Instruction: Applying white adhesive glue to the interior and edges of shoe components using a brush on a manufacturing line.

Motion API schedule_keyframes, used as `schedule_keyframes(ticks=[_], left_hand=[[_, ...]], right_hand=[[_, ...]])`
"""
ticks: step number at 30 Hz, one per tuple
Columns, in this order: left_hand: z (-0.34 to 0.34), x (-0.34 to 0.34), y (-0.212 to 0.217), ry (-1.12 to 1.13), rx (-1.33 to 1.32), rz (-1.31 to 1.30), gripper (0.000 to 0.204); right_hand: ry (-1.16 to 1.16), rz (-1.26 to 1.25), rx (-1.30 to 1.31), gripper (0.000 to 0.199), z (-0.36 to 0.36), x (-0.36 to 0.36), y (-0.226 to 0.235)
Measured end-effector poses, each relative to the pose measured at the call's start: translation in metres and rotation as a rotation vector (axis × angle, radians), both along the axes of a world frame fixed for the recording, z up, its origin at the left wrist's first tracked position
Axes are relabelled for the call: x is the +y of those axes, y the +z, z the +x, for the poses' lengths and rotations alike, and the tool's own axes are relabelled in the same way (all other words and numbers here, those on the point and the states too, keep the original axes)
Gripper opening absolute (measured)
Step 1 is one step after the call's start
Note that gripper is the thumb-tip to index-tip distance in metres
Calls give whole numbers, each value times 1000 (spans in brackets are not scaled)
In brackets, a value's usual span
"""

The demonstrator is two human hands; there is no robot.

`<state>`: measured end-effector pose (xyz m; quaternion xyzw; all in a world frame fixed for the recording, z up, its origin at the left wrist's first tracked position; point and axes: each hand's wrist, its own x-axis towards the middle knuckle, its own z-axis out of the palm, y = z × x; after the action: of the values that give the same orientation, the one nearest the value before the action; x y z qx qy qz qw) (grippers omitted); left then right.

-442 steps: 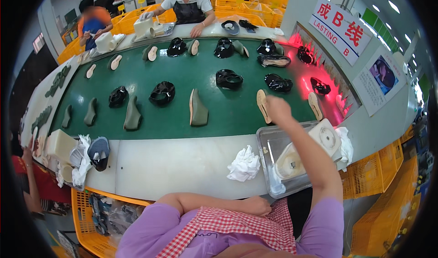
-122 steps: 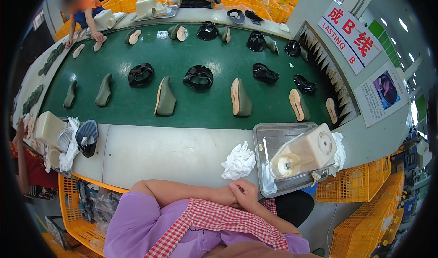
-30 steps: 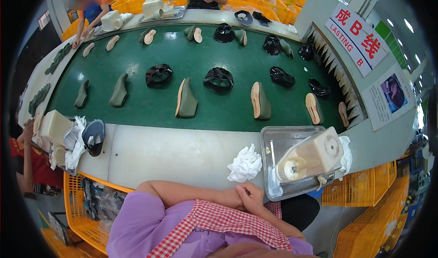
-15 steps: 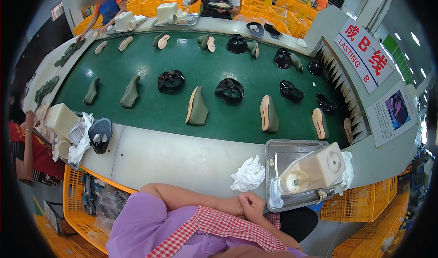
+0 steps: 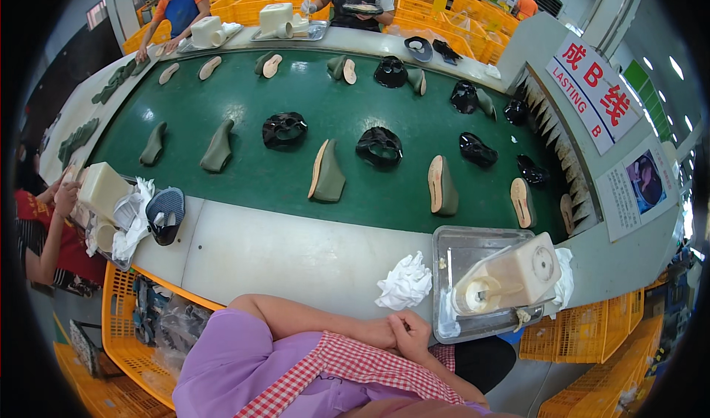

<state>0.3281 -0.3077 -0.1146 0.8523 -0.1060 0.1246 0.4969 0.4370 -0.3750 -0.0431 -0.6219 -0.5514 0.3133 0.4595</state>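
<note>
My left hand (image 5: 381, 334) and my right hand (image 5: 411, 332) rest together in front of my body, just short of the white bench edge. The right hand is closed over the left, whose fingers are hidden beneath it. No tool or part shows in either hand. Close by on the bench lies a crumpled white paper wad (image 5: 405, 282). Right of it is a clear plastic tray (image 5: 481, 235), holding a cream plastic jug (image 5: 510, 277) on its side with pale residue at its cut-open mouth.
Across the green conveyor belt (image 5: 244, 189) stand green shoe lasts (image 5: 331, 175), some with tan insoles, and glossy black shoe uppers (image 5: 379, 147). Bristle strips (image 5: 558, 141) edge an opening at right. Yellow crates (image 5: 118, 329) flank me. Co-workers stand left (image 5: 44, 233) and across (image 5: 362, 0).
The whole view has shifted slightly. At far left, a co-worker's hands have moved in toward the jug there. My own hands stay clasped in the same place.
</note>
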Motion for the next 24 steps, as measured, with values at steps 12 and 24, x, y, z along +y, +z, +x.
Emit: schedule_keyframes(ticks=[12,24], left_hand=[[-2,-1,1,23,13,-53,35],[-3,0,11,60,-13,-50,34]], right_hand=[[-9,18,-23,8,0,0,-2],[7,14,-26,10,2,-1,-1]])
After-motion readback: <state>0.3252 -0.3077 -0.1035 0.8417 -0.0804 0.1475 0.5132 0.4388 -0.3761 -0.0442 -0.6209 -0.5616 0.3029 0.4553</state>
